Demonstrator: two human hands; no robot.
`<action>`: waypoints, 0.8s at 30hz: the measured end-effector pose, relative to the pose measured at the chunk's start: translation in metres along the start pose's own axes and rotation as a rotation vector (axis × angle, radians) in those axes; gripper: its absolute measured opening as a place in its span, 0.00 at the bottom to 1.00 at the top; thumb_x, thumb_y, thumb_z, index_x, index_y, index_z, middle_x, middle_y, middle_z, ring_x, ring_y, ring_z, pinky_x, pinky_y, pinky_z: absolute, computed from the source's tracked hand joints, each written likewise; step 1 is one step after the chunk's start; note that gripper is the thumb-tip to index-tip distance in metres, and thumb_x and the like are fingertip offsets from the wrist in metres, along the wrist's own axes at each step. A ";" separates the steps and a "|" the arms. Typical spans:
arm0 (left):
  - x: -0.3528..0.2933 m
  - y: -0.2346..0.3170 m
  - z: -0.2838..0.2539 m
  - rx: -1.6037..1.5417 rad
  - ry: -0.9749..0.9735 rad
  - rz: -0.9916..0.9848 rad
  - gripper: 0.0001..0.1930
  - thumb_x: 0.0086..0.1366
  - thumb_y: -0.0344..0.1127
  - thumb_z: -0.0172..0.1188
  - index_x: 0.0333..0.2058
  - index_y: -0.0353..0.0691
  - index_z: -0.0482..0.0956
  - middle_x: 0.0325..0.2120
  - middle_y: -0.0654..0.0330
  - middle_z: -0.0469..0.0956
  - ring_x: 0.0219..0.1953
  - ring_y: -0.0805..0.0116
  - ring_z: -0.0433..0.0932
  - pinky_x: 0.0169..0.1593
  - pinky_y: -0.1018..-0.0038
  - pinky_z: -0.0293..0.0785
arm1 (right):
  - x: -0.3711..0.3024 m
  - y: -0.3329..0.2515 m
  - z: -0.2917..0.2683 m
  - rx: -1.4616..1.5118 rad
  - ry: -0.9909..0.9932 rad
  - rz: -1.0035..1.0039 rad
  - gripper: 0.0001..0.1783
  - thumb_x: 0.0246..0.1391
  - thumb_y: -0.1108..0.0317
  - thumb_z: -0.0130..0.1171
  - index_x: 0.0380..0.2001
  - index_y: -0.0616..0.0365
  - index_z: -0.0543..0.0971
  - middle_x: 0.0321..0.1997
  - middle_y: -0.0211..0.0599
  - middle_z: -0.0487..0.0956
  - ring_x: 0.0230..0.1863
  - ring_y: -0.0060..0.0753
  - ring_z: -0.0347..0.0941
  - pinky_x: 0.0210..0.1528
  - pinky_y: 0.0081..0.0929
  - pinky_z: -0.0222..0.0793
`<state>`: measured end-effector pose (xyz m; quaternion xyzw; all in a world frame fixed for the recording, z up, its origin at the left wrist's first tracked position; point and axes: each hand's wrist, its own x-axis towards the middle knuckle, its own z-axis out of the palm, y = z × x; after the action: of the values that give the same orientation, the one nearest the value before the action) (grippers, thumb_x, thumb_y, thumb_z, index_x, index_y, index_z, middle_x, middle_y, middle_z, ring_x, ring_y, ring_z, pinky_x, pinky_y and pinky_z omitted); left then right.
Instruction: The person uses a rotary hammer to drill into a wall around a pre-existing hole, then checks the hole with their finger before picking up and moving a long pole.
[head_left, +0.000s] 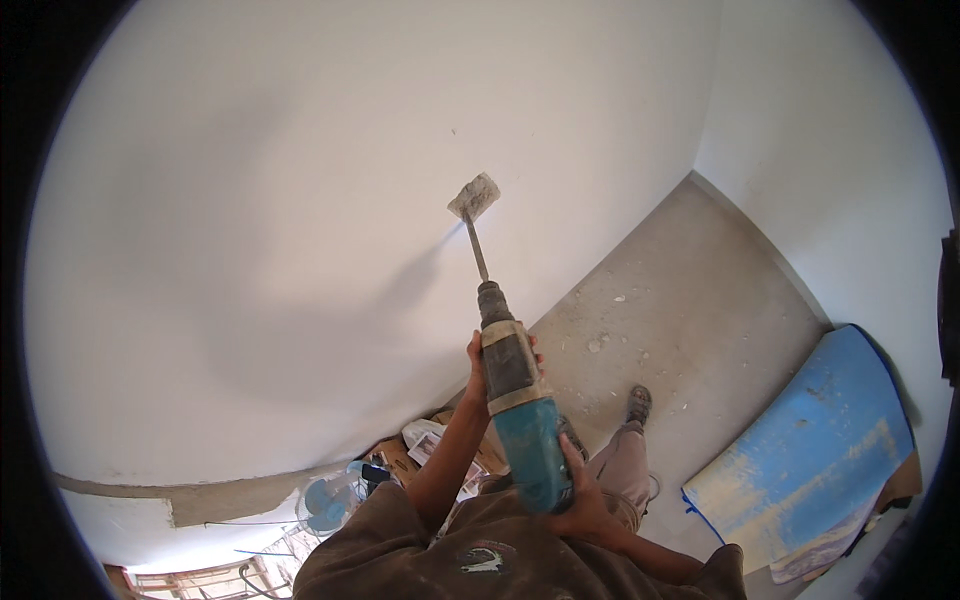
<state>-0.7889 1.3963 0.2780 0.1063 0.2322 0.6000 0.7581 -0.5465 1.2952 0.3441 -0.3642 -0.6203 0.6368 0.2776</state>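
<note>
A teal and black hammer drill (527,440), dusty and fitted with a long chisel bit (477,250), points up at the white wall (330,200). The tip of the bit meets the lower edge of a rough chipped recess (474,196) in the wall. My left hand (477,368) is wrapped round the tool's front body, with fingertips showing on the far side. At the rear of the teal housing, my right hand (583,500) grips the tool; its fingers are partly hidden behind it.
Rubble bits (597,346) lie scattered on the grey floor (680,290). A blue, dust-smeared board or mat (810,440) leans at the right. Low on the left are a fan (328,503) and cardboard boxes (393,458). My foot (639,404) stands on the floor.
</note>
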 end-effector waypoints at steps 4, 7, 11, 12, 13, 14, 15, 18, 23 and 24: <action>-0.006 0.000 -0.025 -0.132 -0.084 -0.012 0.42 0.57 0.72 0.45 0.58 0.43 0.59 0.46 0.49 0.69 0.44 0.49 0.75 0.45 0.50 0.75 | -0.001 0.009 0.023 -0.108 -0.070 0.023 0.60 0.29 0.64 0.71 0.67 0.56 0.49 0.46 0.55 0.75 0.43 0.55 0.75 0.45 0.41 0.70; -0.008 0.005 -0.042 -0.154 -0.155 -0.003 0.42 0.57 0.71 0.46 0.59 0.43 0.57 0.47 0.48 0.67 0.44 0.49 0.75 0.45 0.49 0.75 | 0.004 0.022 0.044 -0.168 0.024 -0.144 0.60 0.27 0.65 0.71 0.66 0.57 0.50 0.45 0.55 0.75 0.44 0.53 0.75 0.45 0.41 0.70; -0.007 0.003 -0.046 -0.190 -0.142 -0.017 0.42 0.57 0.71 0.46 0.59 0.43 0.57 0.48 0.49 0.66 0.45 0.49 0.74 0.45 0.50 0.76 | 0.005 0.025 0.050 -0.191 0.068 -0.125 0.60 0.27 0.65 0.72 0.66 0.60 0.51 0.48 0.56 0.74 0.45 0.54 0.74 0.48 0.41 0.69; -0.006 0.007 -0.046 -0.188 -0.141 -0.020 0.42 0.57 0.71 0.46 0.59 0.43 0.58 0.48 0.49 0.66 0.45 0.49 0.74 0.45 0.50 0.76 | 0.006 0.027 0.053 -0.190 0.095 -0.125 0.60 0.28 0.66 0.72 0.66 0.60 0.50 0.49 0.55 0.74 0.46 0.53 0.74 0.49 0.41 0.69; -0.008 0.008 -0.045 -0.190 -0.169 -0.059 0.40 0.57 0.69 0.49 0.58 0.44 0.60 0.48 0.50 0.68 0.48 0.49 0.73 0.49 0.49 0.73 | 0.006 0.030 0.057 -0.189 0.121 -0.125 0.60 0.29 0.66 0.72 0.66 0.61 0.50 0.50 0.54 0.74 0.48 0.51 0.74 0.51 0.40 0.68; -0.011 0.007 -0.044 -0.052 -0.056 -0.066 0.39 0.58 0.69 0.48 0.57 0.44 0.61 0.47 0.51 0.70 0.48 0.50 0.73 0.49 0.50 0.73 | 0.002 0.035 0.057 0.013 0.131 -0.080 0.60 0.29 0.67 0.72 0.66 0.60 0.49 0.52 0.53 0.72 0.51 0.48 0.72 0.53 0.39 0.66; -0.012 0.006 -0.039 0.088 0.055 -0.069 0.38 0.59 0.69 0.46 0.56 0.44 0.63 0.46 0.52 0.71 0.47 0.52 0.74 0.49 0.51 0.74 | -0.002 0.041 0.052 0.214 0.139 -0.039 0.60 0.30 0.67 0.72 0.66 0.60 0.49 0.55 0.52 0.71 0.54 0.46 0.70 0.56 0.38 0.64; -0.005 -0.011 -0.004 0.337 0.249 -0.097 0.35 0.62 0.69 0.40 0.52 0.44 0.67 0.43 0.57 0.74 0.46 0.60 0.75 0.50 0.59 0.74 | -0.014 0.041 0.012 0.555 0.127 -0.028 0.60 0.31 0.69 0.73 0.67 0.61 0.48 0.61 0.48 0.64 0.61 0.39 0.62 0.63 0.35 0.56; 0.036 -0.043 0.049 0.468 0.369 0.009 0.29 0.63 0.63 0.49 0.51 0.45 0.66 0.41 0.63 0.74 0.44 0.68 0.75 0.46 0.69 0.74 | -0.006 0.056 -0.105 0.187 0.049 -0.141 0.56 0.32 0.74 0.68 0.66 0.62 0.49 0.67 0.47 0.55 0.66 0.41 0.55 0.66 0.36 0.50; 0.044 -0.046 0.057 0.470 0.411 0.037 0.28 0.63 0.61 0.51 0.50 0.45 0.66 0.39 0.64 0.74 0.42 0.71 0.75 0.43 0.71 0.75 | -0.002 0.062 -0.122 0.211 0.016 -0.114 0.56 0.32 0.75 0.67 0.66 0.62 0.49 0.67 0.48 0.55 0.66 0.41 0.55 0.66 0.36 0.50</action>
<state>-0.7142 1.4335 0.2971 0.1595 0.5109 0.5527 0.6388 -0.4405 1.3604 0.2876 -0.3022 -0.5673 0.6787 0.3552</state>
